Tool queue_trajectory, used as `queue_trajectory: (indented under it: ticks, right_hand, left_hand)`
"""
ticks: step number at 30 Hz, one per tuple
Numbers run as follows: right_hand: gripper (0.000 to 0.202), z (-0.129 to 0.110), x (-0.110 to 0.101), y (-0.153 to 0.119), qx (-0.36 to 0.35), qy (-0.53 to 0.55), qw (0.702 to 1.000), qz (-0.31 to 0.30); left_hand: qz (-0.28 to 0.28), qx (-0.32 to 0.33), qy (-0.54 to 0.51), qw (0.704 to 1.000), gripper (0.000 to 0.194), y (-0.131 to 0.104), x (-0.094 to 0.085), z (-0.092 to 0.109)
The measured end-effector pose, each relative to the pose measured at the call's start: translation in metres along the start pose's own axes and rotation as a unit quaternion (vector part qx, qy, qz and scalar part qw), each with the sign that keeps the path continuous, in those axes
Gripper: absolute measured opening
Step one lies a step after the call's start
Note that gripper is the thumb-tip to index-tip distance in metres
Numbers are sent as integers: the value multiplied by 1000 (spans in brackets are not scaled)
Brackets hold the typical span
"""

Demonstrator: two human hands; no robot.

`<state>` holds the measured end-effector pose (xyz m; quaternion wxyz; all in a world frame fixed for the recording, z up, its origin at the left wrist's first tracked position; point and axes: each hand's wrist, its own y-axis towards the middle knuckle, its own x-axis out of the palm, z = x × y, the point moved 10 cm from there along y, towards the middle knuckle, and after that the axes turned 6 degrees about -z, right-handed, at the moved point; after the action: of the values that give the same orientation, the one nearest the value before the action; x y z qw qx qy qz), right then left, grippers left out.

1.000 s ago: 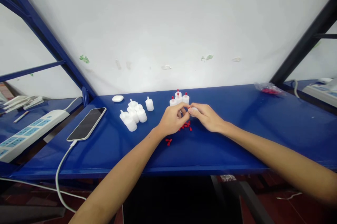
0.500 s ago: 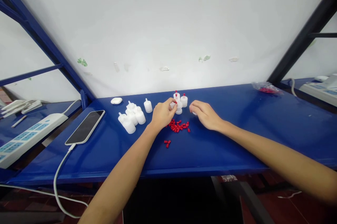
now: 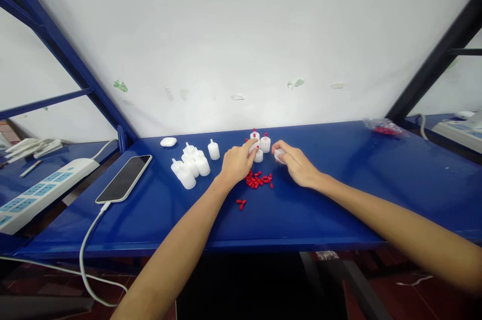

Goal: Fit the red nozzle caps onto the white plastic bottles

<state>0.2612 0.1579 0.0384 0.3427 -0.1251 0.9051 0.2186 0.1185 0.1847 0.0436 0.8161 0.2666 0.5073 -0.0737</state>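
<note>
A red-capped white bottle stands beside its capped neighbors, the left hand at its cap, grip unclear; the right hand clasps another bottle. Placement seems underway; letting go calls for steadiness.

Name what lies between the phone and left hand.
White bottles, a cluster and one apart, are between the phone and the left hand, as the head view shows.

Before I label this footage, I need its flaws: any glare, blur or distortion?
Head view: soft glare on the blue tabletop; right forearm blurred toward the edge; apparent wide-angle distortion, shelf posts leaning outward; red caps too small for detail.
</note>
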Motion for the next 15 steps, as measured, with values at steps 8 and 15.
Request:
queue_trajectory:
  ticks: [8,15]
  right_hand:
    - [22,6,-7,3,3,-30,999,37]
    - [24,9,-3,3,16,-13,1000,18]
  left_hand:
    - [-55,175,-18,983,45,-20,-4,50]
    - [-172,225,3,959,14,-42,12,65]
